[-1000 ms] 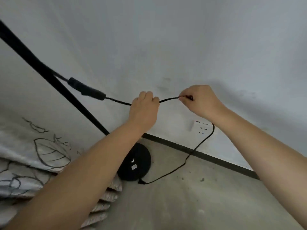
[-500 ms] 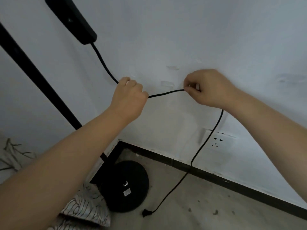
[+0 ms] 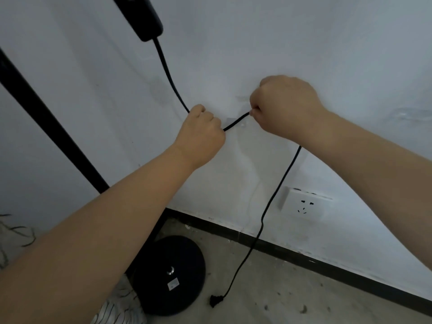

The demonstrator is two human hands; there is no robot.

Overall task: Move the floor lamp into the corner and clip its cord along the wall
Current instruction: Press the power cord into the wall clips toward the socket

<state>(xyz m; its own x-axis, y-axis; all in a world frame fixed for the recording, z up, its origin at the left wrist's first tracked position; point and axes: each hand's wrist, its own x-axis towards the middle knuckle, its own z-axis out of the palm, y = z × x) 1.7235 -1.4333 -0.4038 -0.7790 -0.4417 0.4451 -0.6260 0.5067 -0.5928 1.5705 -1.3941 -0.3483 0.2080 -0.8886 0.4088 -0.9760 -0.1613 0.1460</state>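
- Up against the white wall (image 3: 280, 43), both bare hands grip the thin black lamp cord (image 3: 236, 122), a short taut stretch of it running between them.
- Left hand (image 3: 201, 134): curled into a fist around the cord, knuckles toward the wall.
- Right hand (image 3: 285, 106): closed, pinching the cord at the fingertips (image 3: 253, 112), slightly higher and to the right of the left hand.
- A small pale clip-like piece (image 3: 243, 124) shows on the wall just behind the taut stretch; its exact shape is too faint to tell.
- From the left fist the cord climbs up to a black oblong inline switch (image 3: 145, 17) at the top of the view.
- From the right hand it hangs down past a white wall socket (image 3: 304, 203), crosses the dark skirting strip (image 3: 327, 263), and ends in a black plug (image 3: 216, 300) lying on the grey concrete floor (image 3: 304, 300).
- The floor lamp's black pole (image 3: 46, 118) slants down at the left to its round black base (image 3: 173, 274), which rests on the floor near the corner, beside the plug.
- Patterned white fabric (image 3: 117, 309) lies at the near left, touching the base.
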